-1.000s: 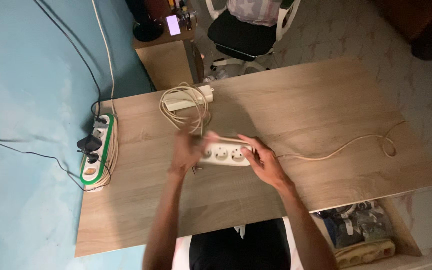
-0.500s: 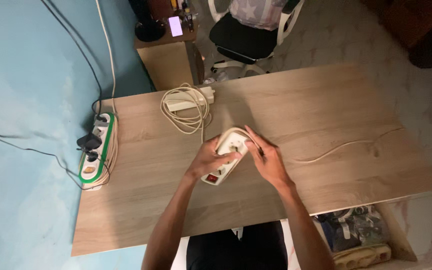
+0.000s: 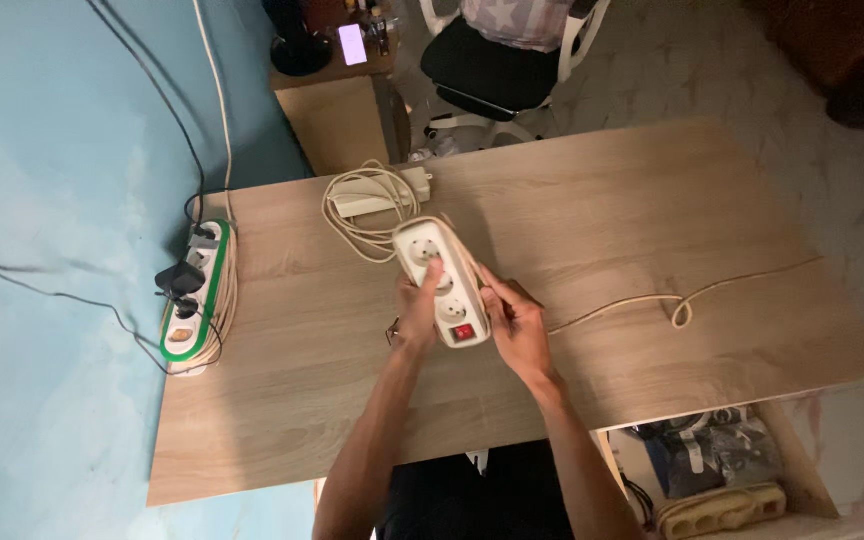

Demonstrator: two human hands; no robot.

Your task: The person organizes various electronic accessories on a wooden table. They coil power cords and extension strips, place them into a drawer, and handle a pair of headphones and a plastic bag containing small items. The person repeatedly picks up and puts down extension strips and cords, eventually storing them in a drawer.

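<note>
While both hands hold it above the middle of the worktop (image 3: 592, 190), the white three-socket power strip (image 3: 442, 283) stands lengthwise away from the person, sockets up, its red switch at the near end. The left hand (image 3: 417, 312) is closed along the strip's left edge with the thumb lying across the socket face; the right hand (image 3: 514, 320) is closed on the right edge, fingers pressed to the side.

Step in hand, as judged: inspection or handling of the strip, held up and turned face-up. The rig rules out forecasting, so only the present grip is recorded: two-handed, firm, the strip clear of the board.

A beige cord (image 3: 687, 300) runs right of the strip across the worktop, forming one small loop before reaching the right edge; whether it joins the held strip is hidden behind the right hand.

Count, outward from the held strip:
- Power strips on the worktop: three. One held; one cream strip with coiled cord (image 3: 372, 200) just beyond it; one green-edged strip (image 3: 192, 295) well to its left at the worktop edge, with a black plug seated in it.
- Sockets visible on the held strip: three.
- Red switches: one.
- Further off, beyond the worktop: one small cabinet (image 3: 342, 105) and one office chair (image 3: 497, 65).
- Near right, below the worktop: an open compartment (image 3: 722, 470) with cables and another pale strip.
</note>
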